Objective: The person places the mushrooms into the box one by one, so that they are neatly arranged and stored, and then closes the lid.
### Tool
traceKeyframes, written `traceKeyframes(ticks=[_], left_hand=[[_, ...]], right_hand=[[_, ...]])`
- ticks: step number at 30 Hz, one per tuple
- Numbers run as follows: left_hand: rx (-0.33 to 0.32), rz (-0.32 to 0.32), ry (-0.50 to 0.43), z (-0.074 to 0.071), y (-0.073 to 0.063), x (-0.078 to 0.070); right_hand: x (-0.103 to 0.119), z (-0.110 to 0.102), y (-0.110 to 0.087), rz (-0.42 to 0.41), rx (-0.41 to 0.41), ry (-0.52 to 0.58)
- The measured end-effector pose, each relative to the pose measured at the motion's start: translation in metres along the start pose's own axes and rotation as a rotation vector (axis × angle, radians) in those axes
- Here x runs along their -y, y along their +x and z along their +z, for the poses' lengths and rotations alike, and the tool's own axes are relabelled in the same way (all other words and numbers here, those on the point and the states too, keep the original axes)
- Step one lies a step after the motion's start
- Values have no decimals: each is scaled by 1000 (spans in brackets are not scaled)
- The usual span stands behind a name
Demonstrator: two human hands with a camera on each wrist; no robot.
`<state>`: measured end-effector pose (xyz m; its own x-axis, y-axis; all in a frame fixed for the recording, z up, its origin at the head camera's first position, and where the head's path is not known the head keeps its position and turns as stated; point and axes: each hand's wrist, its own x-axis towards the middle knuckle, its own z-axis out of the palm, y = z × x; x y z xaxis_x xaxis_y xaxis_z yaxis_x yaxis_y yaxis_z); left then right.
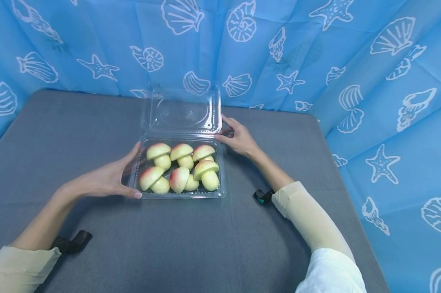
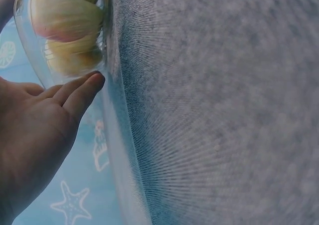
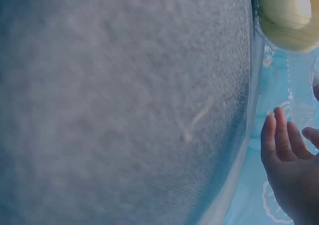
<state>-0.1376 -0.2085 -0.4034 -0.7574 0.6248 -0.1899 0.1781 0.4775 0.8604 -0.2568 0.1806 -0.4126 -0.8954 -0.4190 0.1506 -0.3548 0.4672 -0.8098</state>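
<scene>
A clear plastic clamshell container (image 1: pixel 223 179) stands on the table with its hinged lid (image 1: pixel 184 112) raised at the back. Inside lie several pale yellow, mushroom-shaped pieces (image 1: pixel 159 150) with a red blush on their caps. Along the container's left side my left hand (image 1: pixel 107 177) is spread, the thumb near the front left corner and the fingers toward the back; in the left wrist view its fingertips (image 2: pixel 94 80) touch the container's wall. At the right end of the hinge, my right hand (image 1: pixel 239 138) has its thumb and forefinger at the lid's right edge, fingers mostly extended.
A grey cloth covers the table (image 1: pixel 206 244). Behind it and to the right hangs a blue curtain (image 1: pixel 264 53) with white shell and starfish prints. Dark wrist straps (image 1: pixel 72 242) are on both forearms.
</scene>
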Motion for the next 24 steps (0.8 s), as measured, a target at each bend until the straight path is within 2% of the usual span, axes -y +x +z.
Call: traceKeyframes(ticks=[9,16,20,24], left_hand=[[-3,-18,35,0,1,-4],[-11,-16,42,0,-1,-3],[-16,-26,52,-1,0,-3],[-18,-31,56,0,-1,-2]], right_hand=[[10,1,-9,-134,-79,53],[42,-5,-27,-217,-30,76],[45,-8,-33,-232,12,108],[45,-10,-37,-256,19,71]])
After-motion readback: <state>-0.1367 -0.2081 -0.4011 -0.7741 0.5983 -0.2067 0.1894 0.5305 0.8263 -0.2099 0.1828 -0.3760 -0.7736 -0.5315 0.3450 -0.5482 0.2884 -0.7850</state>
